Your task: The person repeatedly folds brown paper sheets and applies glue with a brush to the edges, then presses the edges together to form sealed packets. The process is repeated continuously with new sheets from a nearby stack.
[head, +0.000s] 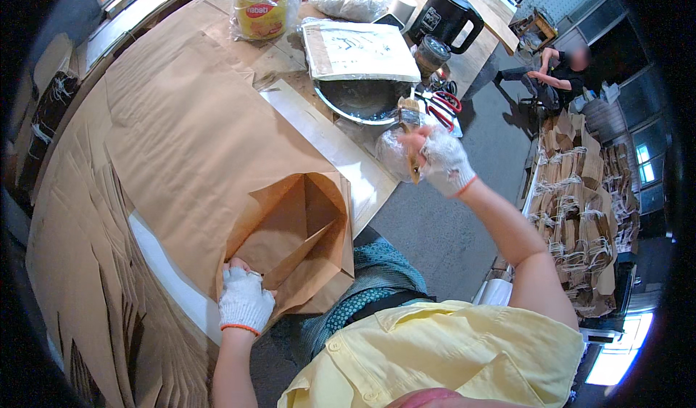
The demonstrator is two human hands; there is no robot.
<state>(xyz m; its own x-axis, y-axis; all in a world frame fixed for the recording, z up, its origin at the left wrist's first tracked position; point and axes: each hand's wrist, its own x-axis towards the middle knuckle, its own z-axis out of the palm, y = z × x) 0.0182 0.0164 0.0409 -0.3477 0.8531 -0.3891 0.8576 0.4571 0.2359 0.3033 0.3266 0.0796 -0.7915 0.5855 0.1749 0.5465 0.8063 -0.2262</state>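
My left hand (244, 299), in a white knitted glove with bare fingertips, grips the near edge of a brown kraft paper bag (217, 136). The bag lies flat on a stack, and its near end gapes so that the folded inside shows. Away to the right, my gloved right hand (443, 155) holds a flat paintbrush (409, 117) by its wooden handle. Its bristles point up and away, close to the right rim of a round bowl (361, 100). A plastic-wrapped pad of paper (361, 51) covers the bowl's far part. A clear plastic wrapping (389, 152) shows behind the brush handle.
Fanned kraft paper sheets (92, 277) fill the left side. Red-handled scissors (448, 109), a glass jar (432, 54) and a black electric kettle (446, 19) stand or lie beyond my right hand. A yellow tub (263, 11) is at the back. A person (560, 76) sits near tied paper bundles (571, 206).
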